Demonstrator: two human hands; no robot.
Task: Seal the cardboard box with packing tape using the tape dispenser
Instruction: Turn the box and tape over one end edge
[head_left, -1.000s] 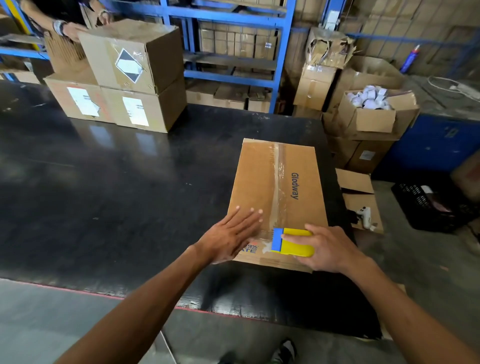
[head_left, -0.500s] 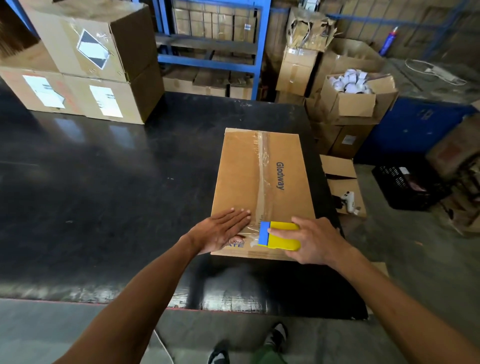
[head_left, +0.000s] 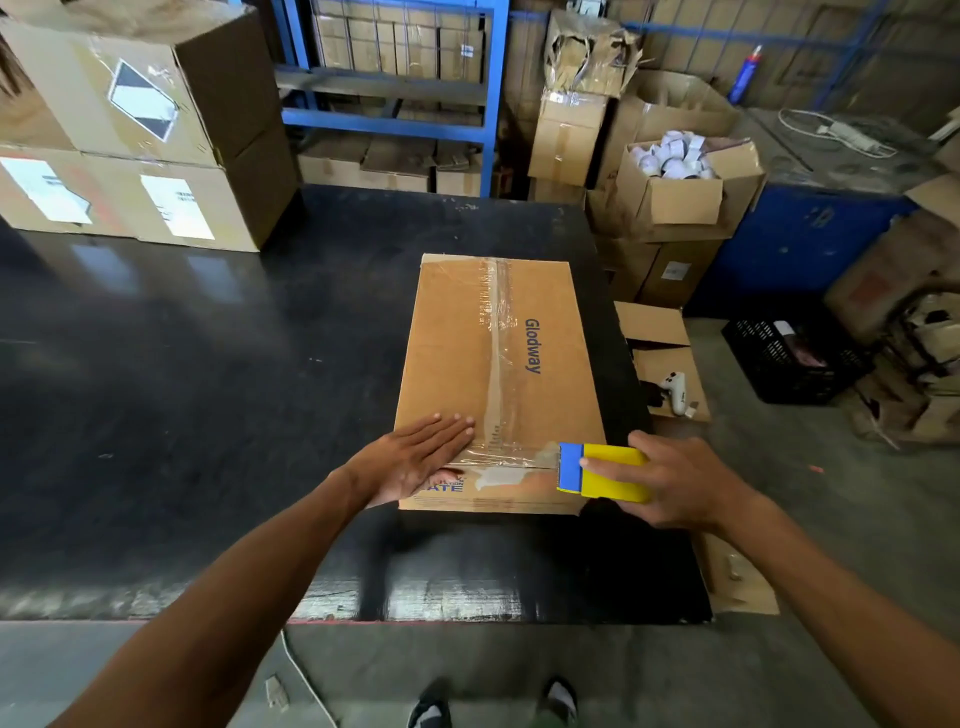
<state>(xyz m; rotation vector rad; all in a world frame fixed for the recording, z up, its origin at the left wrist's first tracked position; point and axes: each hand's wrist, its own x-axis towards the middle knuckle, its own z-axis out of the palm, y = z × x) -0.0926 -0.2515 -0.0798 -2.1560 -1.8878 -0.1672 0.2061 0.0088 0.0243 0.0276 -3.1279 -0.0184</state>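
We are seeing the tape dispenser (head_left: 602, 472) shifted since half a second ago: it was sitting over the box's centre seam and is now hanging at the right edge, trailing a clear strip of tape (head_left: 511, 457) across the near end. Our right hand (head_left: 675, 480) is gripping it with fingers closed around the yellow body. Our left hand (head_left: 415, 460) is pressing flat, fingers spread. The cardboard box (head_left: 457, 353) is lying on the black desk (head_left: 208, 364), its long seam already taped.

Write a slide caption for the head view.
Left hand steadies Glodway box; right hand draws tape dispenser rightward.
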